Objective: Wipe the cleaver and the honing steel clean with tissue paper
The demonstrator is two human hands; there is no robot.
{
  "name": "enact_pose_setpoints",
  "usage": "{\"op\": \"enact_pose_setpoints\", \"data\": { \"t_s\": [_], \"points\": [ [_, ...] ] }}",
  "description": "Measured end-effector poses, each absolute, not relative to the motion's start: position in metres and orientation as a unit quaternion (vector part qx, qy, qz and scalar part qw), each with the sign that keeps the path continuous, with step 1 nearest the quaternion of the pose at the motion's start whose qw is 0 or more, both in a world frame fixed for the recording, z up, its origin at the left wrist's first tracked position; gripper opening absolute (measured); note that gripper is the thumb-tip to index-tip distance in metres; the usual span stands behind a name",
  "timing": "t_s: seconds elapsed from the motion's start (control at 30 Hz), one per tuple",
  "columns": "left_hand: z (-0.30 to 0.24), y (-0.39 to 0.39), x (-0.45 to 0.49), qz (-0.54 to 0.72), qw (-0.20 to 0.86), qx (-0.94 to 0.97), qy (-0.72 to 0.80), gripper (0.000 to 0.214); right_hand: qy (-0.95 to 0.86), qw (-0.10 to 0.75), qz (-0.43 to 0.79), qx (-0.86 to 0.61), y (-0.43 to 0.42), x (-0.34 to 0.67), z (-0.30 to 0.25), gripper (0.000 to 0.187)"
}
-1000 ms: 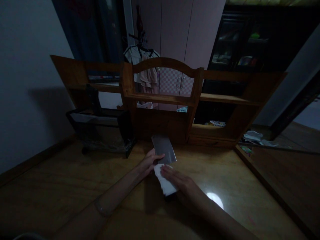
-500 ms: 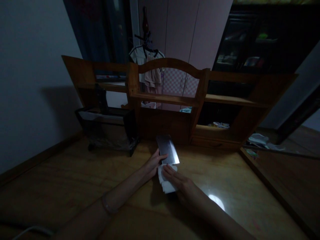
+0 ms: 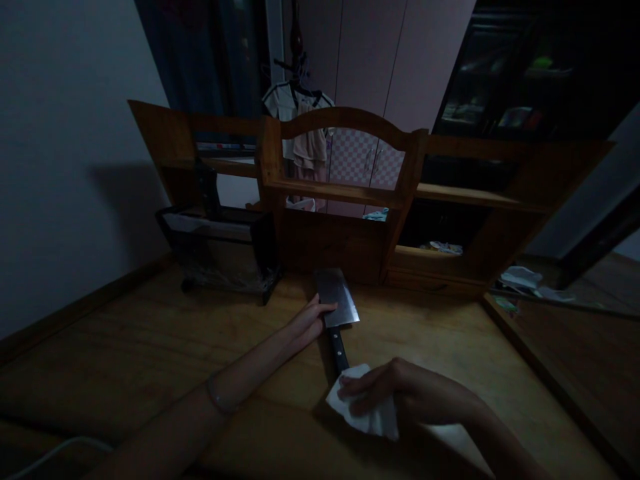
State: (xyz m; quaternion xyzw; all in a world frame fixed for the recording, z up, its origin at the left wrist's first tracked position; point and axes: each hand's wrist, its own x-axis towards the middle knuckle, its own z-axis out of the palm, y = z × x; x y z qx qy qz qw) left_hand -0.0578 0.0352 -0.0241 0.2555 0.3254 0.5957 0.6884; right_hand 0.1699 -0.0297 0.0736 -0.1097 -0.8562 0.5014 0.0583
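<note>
Right hand and white cloth have slid down toward the person since half a second ago, baring most of the black handle that they covered. Its wrist is bent and its knuckles arch high, with thumb and fingers pinching the cloth around the handle's near end; the forearm comes in from the lower right. Left hand keeps its grip at the base of the cleaver's blade, the thumb laid across the flat face and one finger stretched along the left edge, while the forearm, ringed by a thin bracelet, reaches up from the lower left. The cleaver lies before the person over the table, its blade pointing toward the wooden shelf unit; whether it touches the tabletop cannot be told.

Any writing on the blade is too dim to read, as is print on the items in the dark cabinet. Hidden are the handle's butt, under the cloth, and the left hand's lower fingers. A white cable is cut off at lower left.
</note>
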Motion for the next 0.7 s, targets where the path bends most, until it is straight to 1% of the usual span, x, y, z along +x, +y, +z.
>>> {"op": "enact_pose_setpoints", "data": {
  "t_s": [0.07, 0.1, 0.13, 0.2, 0.3, 0.33, 0.37, 0.43, 0.53, 0.6, 0.7],
  "points": [
    [-0.025, 0.035, -0.058, 0.589, 0.695, 0.277, 0.306, 0.043, -0.832, 0.022, 0.546, -0.092, -0.023, 0.179, 0.076, 0.047],
    [-0.024, 0.034, -0.059, 0.585, 0.699, 0.287, 0.296, 0.044, -0.823, 0.019, 0.559, -0.094, -0.019, 0.182, 0.076, 0.043],
    [-0.024, 0.034, -0.059, 0.582, 0.701, 0.295, 0.289, 0.044, -0.819, 0.037, 0.563, -0.109, -0.015, 0.185, 0.074, 0.04],
    [-0.022, 0.032, -0.058, 0.576, 0.704, 0.302, 0.287, 0.042, -0.818, 0.115, 0.538, -0.168, -0.008, 0.186, 0.065, 0.037],
    [-0.019, 0.029, -0.057, 0.566, 0.703, 0.311, 0.296, 0.042, -0.82, 0.287, 0.423, -0.259, -0.002, 0.177, 0.041, 0.043],
    [-0.018, 0.028, -0.056, 0.563, 0.703, 0.316, 0.299, 0.042, -0.823, 0.324, 0.385, -0.264, -0.002, 0.172, 0.034, 0.046],
    [-0.017, 0.028, -0.056, 0.56, 0.702, 0.321, 0.301, 0.042, -0.832, 0.333, 0.358, -0.262, -0.004, 0.167, 0.027, 0.05],
    [-0.015, 0.026, -0.055, 0.558, 0.697, 0.333, 0.303, 0.041, -0.851, 0.326, 0.322, -0.258, -0.01, 0.156, 0.019, 0.057],
    [-0.011, 0.024, -0.055, 0.557, 0.692, 0.339, 0.309, 0.038, -0.878, 0.281, 0.313, -0.228, -0.021, 0.145, 0.021, 0.062],
    [-0.008, 0.023, -0.056, 0.55, 0.688, 0.329, 0.34, 0.038, -0.886, 0.251, 0.326, -0.214, -0.025, 0.143, 0.026, 0.062],
    [-0.008, 0.023, -0.057, 0.537, 0.683, 0.311, 0.385, 0.037, -0.881, 0.226, 0.361, -0.206, -0.025, 0.146, 0.033, 0.056]
  ]
}}
